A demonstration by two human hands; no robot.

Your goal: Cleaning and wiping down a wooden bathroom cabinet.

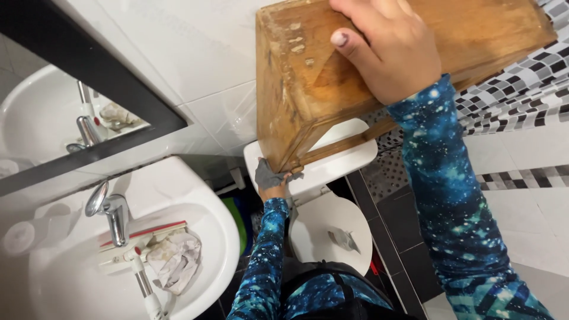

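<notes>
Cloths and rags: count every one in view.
3. A grey cloth in the left hand under the wooden cabinet, a crumpled rag in the sink, a grey scrap on the toilet lid. Others may be hidden.

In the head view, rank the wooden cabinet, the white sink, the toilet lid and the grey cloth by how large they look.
1. wooden cabinet, though it is nearest the camera
2. white sink
3. toilet lid, farther down, so unsure
4. grey cloth in the left hand

Wooden cabinet (332, 65) close above toilet tank (338, 163)
</notes>
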